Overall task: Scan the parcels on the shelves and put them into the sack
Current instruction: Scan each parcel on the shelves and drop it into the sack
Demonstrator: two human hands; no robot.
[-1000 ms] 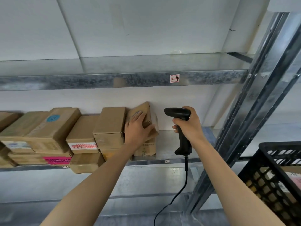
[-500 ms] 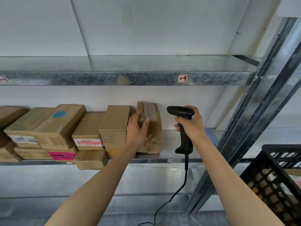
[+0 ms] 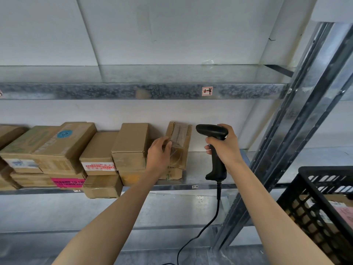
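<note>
Left hand (image 3: pixel 159 155) gripping a taped cardboard box (image 3: pixel 178 145) mid-frame on the shelf (image 3: pixel 200 186), right hand (image 3: pixel 225 144) clenched round a black scanner (image 3: pixel 212 131) just right of it

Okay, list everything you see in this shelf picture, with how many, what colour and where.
stacked parcels: roughly ten, brown cardboard, middle shelf, left of the hands
taped parcel: one, brown, tipped up at the row's right end
scanner: one, black, corded, right of the taped parcel
crate: one, black, lower right
shelf rack: one, grey metal, across the view
shelf tags: at least two, white, on the shelf edges
left hand: one, holds the taped parcel
right hand: one, grips the scanner
</note>
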